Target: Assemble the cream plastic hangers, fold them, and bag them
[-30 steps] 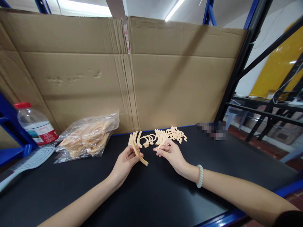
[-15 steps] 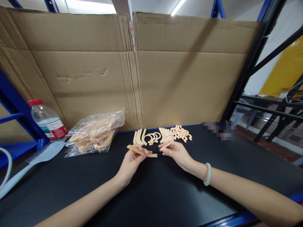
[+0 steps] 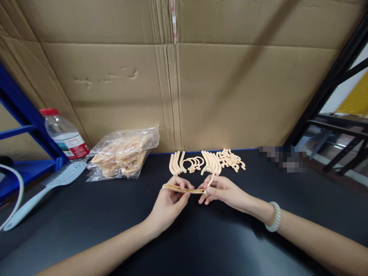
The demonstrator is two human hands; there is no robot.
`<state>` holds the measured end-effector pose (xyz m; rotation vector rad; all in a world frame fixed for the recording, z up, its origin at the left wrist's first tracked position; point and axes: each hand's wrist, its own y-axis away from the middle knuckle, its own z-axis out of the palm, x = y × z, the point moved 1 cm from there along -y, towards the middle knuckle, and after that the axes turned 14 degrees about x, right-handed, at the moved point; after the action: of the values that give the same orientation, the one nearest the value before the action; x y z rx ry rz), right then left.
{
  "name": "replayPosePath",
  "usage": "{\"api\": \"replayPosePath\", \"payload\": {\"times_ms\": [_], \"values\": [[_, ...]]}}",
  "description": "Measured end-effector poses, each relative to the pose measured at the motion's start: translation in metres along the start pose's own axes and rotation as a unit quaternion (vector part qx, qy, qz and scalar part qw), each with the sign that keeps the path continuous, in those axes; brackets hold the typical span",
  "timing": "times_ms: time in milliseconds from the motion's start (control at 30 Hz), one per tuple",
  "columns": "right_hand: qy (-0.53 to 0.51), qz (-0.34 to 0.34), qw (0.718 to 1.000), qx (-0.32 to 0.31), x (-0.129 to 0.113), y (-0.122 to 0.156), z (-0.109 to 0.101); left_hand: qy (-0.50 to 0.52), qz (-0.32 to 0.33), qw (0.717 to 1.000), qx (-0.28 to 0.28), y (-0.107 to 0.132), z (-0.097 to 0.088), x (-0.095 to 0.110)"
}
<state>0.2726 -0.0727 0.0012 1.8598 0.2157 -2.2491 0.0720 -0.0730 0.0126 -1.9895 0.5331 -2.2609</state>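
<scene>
My left hand (image 3: 169, 205) is closed, its thumb and fingers pinching a long, slightly curved beige strip (image 3: 174, 188) that lies level and points right. My right hand (image 3: 225, 193) pinches a thin curved beige piece (image 3: 211, 180), which stands up from its fingertips. The lower end of the curved piece meets the right end of the strip; whether they are joined I cannot tell. Just beyond the hands lie rows of long beige strips (image 3: 174, 164), a group of curved beige arcs (image 3: 194, 163) and a heap of small S-shaped beige pieces (image 3: 232, 159).
A clear plastic bag (image 3: 122, 153) full of beige parts lies at the left. Behind it stand a red-capped bottle (image 3: 67, 134) and a blue rack post (image 3: 23, 107). A pale blue hairbrush (image 3: 48, 193) rests on the black table (image 3: 198, 237). A cardboard wall (image 3: 230, 96) closes the back.
My right hand has brought the curved piece to the strip's right end; they were apart before. The view has tilted down and shifted slightly left.
</scene>
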Motion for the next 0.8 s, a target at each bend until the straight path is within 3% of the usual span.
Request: {"api": "replayPosePath", "payload": {"times_ms": [300,567,800], "values": [[-0.013,0.058,0.998,-0.001,-0.0060,-0.0021,-0.0030,-0.009,0.028,0.999,-0.027,0.0030,-0.0002,-0.0020],[0.014,0.060,0.996,0.058,-0.0090,0.0025,0.0022,-0.007,0.020,0.999,-0.030,0.0029,0.0005,-0.0017],[0.027,0.017,0.994,0.102,-0.0011,0.0023,0.0070,-0.001,-0.004,1.000,-0.023,0.0024,0.0013,-0.0033]]}}
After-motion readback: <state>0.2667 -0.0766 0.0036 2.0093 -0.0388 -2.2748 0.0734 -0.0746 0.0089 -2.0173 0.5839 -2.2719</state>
